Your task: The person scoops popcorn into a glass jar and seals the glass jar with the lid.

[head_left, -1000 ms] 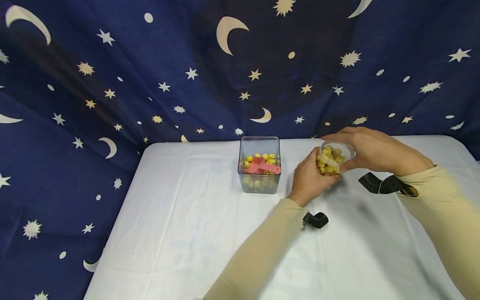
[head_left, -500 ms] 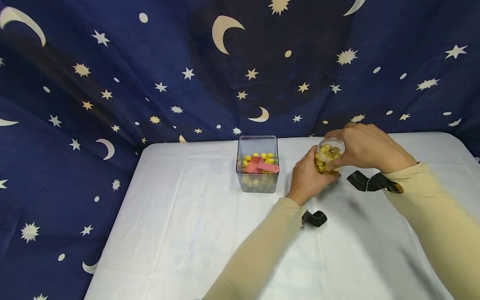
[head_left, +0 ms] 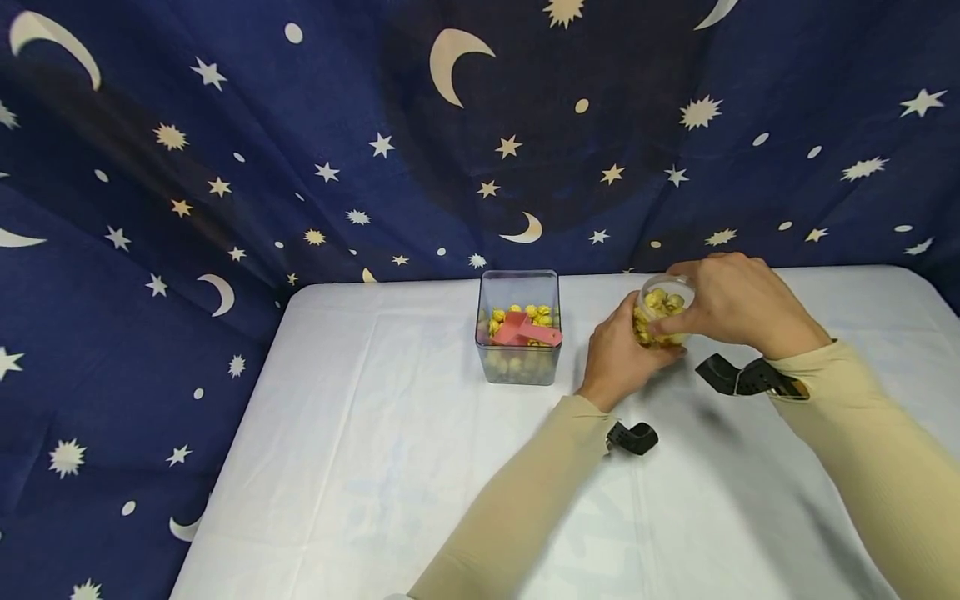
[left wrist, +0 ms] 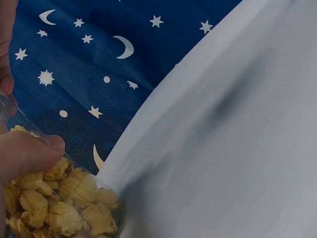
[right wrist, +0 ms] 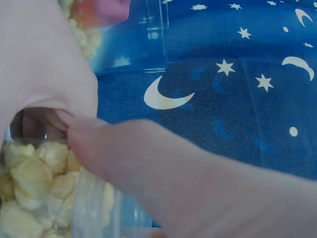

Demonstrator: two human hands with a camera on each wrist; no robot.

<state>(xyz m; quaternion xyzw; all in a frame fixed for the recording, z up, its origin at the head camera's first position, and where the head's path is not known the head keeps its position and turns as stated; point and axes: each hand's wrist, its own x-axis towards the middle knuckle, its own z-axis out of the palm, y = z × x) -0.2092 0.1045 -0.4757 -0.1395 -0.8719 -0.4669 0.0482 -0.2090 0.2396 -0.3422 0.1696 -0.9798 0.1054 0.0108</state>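
Observation:
A clear plastic jar (head_left: 647, 327) full of yellow popcorn stands on the right half of the table. My left hand (head_left: 621, 350) grips its side, and the left wrist view shows the thumb (left wrist: 32, 156) lying across the clear wall over the popcorn (left wrist: 64, 215). At the jar's top, my right hand (head_left: 738, 302) holds a round clear lid (head_left: 667, 285) by its edge. The right wrist view shows the right thumb (right wrist: 129, 148) against the ridged clear rim (right wrist: 91, 208). Whether the lid sits fully on the jar I cannot tell.
Left of the hands stands a grey see-through bin (head_left: 519, 367) with popcorn in it. A pink scoop (head_left: 525, 330) lies on that popcorn, its handle over the bin's right edge. A white cloth covers the table (head_left: 375, 467); a dark blue star-patterned curtain (head_left: 337, 125) hangs behind.
My right hand and the lid have shifted a little left, closer over the jar, and the right thumb has come lower on the jar's side. The left hand keeps its grip.

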